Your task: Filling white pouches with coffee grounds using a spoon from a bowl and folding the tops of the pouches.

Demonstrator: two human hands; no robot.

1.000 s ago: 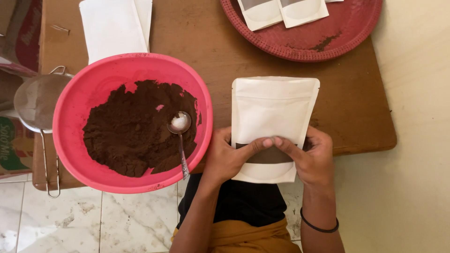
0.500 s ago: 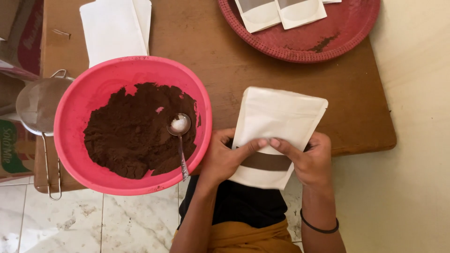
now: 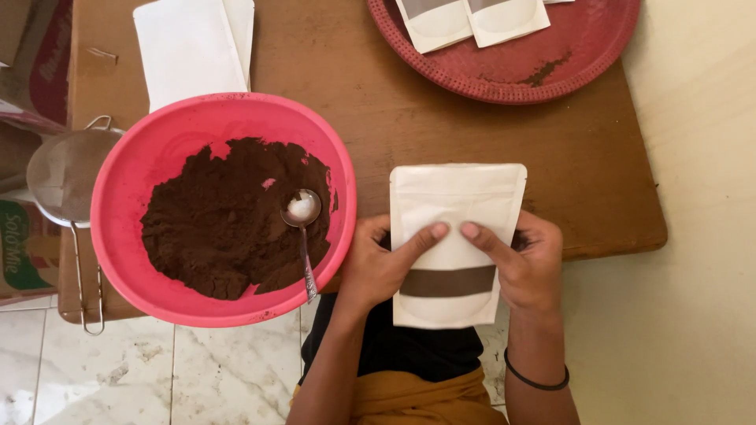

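Just right of centre and low in the frame, both hands hold a white stand-up pouch with a brown window strip across its lower part; the pouch lies over the near edge of the wooden tabletop, its lower end hanging past that edge above the person's lap. The left hand grips the pouch's left side, its fingers clamped on it with the thumb pressed flat on the front face. The right hand grips the right side the same way, its thumb lying across the front so that the two thumb tips almost meet in the middle of the pouch. A dark band circles the right wrist. To the left of the pouch, close to the left hand, stands a pink plastic bowl holding a heap of dark brown powder, with a metal spoon resting in it, bowl end up on the powder and handle leaning toward the near rim. A wire-mesh strainer sits at the bowl's left side, partly under its rim. At the upper left lies a stack of flat white pouches. At the upper right a round red tray carries two more white pouches, cut off by the frame's top edge.
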